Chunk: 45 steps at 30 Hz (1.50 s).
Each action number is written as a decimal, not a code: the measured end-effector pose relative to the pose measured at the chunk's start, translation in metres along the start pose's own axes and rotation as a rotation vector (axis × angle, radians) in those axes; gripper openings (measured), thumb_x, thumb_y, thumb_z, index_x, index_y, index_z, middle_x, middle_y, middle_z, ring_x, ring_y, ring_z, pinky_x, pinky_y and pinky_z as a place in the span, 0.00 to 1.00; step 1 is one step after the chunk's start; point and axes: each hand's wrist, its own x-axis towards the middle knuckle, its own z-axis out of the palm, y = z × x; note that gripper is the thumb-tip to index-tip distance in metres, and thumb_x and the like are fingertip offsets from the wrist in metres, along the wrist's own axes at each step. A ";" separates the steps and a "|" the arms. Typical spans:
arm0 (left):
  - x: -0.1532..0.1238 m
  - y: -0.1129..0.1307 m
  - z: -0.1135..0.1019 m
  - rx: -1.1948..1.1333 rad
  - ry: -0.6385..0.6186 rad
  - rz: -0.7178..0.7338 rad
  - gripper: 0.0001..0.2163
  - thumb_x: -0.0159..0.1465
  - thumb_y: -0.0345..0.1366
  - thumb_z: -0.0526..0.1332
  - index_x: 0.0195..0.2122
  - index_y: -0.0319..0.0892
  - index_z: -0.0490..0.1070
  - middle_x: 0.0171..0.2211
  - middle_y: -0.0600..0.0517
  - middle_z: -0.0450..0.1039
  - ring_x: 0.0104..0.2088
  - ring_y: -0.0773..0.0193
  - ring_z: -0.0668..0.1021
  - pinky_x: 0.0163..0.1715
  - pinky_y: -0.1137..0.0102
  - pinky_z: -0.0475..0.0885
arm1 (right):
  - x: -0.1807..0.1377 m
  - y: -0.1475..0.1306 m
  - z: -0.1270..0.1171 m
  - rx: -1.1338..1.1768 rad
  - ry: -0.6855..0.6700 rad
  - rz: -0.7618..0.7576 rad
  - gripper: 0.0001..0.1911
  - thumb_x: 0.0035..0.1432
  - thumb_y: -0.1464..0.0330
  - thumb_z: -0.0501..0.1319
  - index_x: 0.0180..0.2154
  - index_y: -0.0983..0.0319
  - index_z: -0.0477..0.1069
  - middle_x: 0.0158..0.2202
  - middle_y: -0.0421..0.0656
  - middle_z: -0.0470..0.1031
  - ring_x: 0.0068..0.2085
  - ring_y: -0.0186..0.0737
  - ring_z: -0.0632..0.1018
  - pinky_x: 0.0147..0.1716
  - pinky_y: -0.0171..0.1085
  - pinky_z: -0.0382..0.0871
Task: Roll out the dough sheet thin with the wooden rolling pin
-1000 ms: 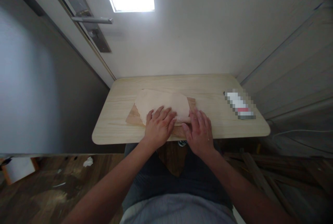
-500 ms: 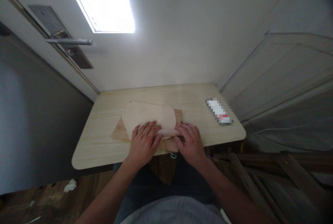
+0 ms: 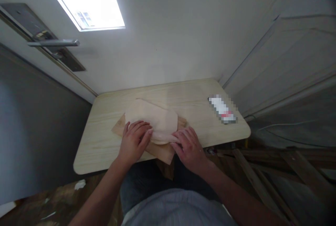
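A pale flat sheet of dough [image 3: 154, 119] lies on a brown wooden board [image 3: 160, 150] on a light wooden table [image 3: 105, 135]. Its near edge is rolled up into a thick lip. My left hand [image 3: 133, 142] rests with fingers stretched on the left part of that rolled edge. My right hand [image 3: 187, 145] lies flat beside it, fingertips touching the roll's right end. Neither hand grips anything.
A small white and red object [image 3: 223, 110], blurred out, lies near the table's right end. A white door with a metal lever handle [image 3: 54, 43] stands behind the table. Wooden slats [image 3: 262, 173] lie on the floor at the right.
The camera view has shifted. Both hands have drawn slightly toward me, and the dough's near edge is rolled further over.
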 end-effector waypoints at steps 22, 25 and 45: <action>0.055 -0.052 -0.016 0.312 0.071 -0.303 0.19 0.73 0.46 0.50 0.42 0.43 0.80 0.40 0.47 0.82 0.42 0.52 0.77 0.45 0.59 0.69 | 0.178 0.070 0.032 0.140 -0.315 -0.212 0.14 0.64 0.64 0.63 0.50 0.59 0.76 0.48 0.45 0.77 0.52 0.45 0.71 0.57 0.45 0.62; 0.048 -0.060 -0.015 0.370 0.054 -0.363 0.18 0.72 0.45 0.51 0.42 0.44 0.79 0.41 0.46 0.81 0.43 0.51 0.78 0.46 0.58 0.68 | 0.198 0.069 0.046 0.098 -0.379 -0.286 0.14 0.65 0.63 0.63 0.51 0.57 0.77 0.52 0.45 0.76 0.55 0.46 0.70 0.60 0.46 0.60; 0.095 -0.078 0.002 0.308 0.049 -0.364 0.19 0.73 0.40 0.49 0.59 0.42 0.69 0.58 0.41 0.72 0.58 0.47 0.71 0.58 0.52 0.63 | 0.246 0.037 0.096 -0.257 -0.358 -0.128 0.28 0.72 0.56 0.47 0.65 0.61 0.64 0.66 0.52 0.65 0.65 0.56 0.66 0.62 0.56 0.58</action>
